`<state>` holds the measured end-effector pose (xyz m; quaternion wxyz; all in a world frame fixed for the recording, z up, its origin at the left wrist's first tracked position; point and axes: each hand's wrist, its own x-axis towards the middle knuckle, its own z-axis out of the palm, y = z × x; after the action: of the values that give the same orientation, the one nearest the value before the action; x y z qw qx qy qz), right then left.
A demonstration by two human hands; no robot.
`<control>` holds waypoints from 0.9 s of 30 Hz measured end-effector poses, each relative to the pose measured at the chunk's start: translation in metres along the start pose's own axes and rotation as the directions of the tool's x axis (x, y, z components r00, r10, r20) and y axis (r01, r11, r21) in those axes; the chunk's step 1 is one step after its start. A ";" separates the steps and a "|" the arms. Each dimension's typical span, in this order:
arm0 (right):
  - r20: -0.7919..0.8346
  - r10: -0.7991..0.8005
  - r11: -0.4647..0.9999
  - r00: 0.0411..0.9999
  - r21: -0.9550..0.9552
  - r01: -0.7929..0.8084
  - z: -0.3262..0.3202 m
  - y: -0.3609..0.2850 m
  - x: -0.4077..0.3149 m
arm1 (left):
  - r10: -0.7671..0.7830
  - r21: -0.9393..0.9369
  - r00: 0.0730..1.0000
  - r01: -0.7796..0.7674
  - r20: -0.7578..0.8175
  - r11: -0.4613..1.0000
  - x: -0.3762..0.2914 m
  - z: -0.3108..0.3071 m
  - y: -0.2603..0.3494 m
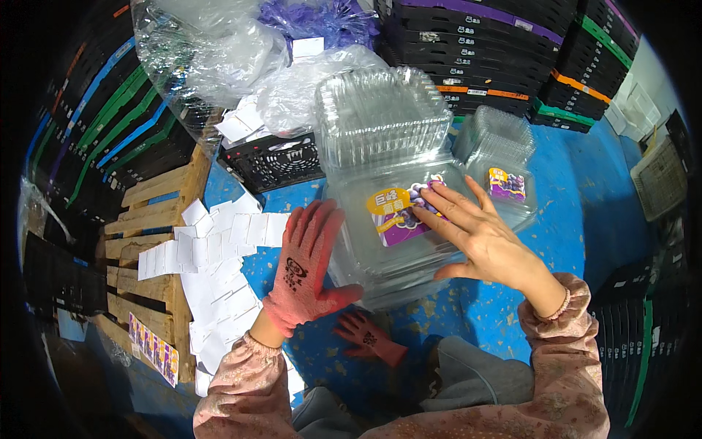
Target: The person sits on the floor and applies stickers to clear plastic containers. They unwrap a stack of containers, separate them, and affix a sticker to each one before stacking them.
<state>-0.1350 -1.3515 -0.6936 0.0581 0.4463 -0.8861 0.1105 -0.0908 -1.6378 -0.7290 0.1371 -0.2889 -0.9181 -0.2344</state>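
Before me stands a stack of large clear plastic clamshell containers (356,263), their lids raised at the back. A purple and yellow grape label (392,217) lies on the top one. My right hand (471,236) is bare, its spread fingers flat on the label's right part. My left hand (310,266), in a red-coated work glove, rests with fingers extended at the stack's left edge and holds nothing. Right of the stack, smaller clear clamshells (493,137) bear a similar label (507,184). An empty red glove (370,337) lies on the blue floor below.
White backing papers (219,274) are strewn at left beside a wooden pallet (178,307), where a sheet of grape labels (153,349) lies. A black crate (271,164) holds papers under plastic film (307,88). Stacked black crates (477,55) stand behind, with others at both sides.
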 end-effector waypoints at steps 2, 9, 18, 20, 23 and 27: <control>0.016 -0.022 1.000 1.000 -0.009 0.022 -0.006 -0.002 0.001 | 0.022 -0.018 1.000 -0.022 -0.003 1.000 -0.002 0.000 -0.003; -0.215 -0.088 0.996 0.973 -0.032 0.083 -0.027 -0.003 0.015 | -0.117 -0.312 0.957 0.029 -0.266 0.950 -0.020 0.021 -0.016; -0.706 -0.074 0.989 0.705 -0.142 -0.038 -0.021 0.016 0.030 | -0.044 -0.082 0.951 0.020 -0.307 0.996 0.021 0.045 0.022; -0.742 -0.094 0.986 0.664 -0.161 -0.040 -0.027 0.022 0.030 | -0.026 -0.047 0.963 0.014 -0.267 0.999 0.024 0.042 0.022; -0.841 0.011 0.981 0.541 -0.096 -0.170 -0.036 0.034 0.025 | -0.075 -0.077 0.966 0.057 -0.246 0.995 0.021 0.041 0.021; -0.972 0.066 0.955 0.227 -0.005 -0.298 -0.070 0.098 -0.021 | -0.094 -0.136 0.965 0.062 -0.244 0.989 0.015 0.049 0.015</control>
<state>-0.2010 -1.2608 -0.6446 0.6158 0.1705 -0.7161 0.2809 -0.0998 -1.5947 -0.7593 0.2236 -0.2288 -0.8872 -0.3324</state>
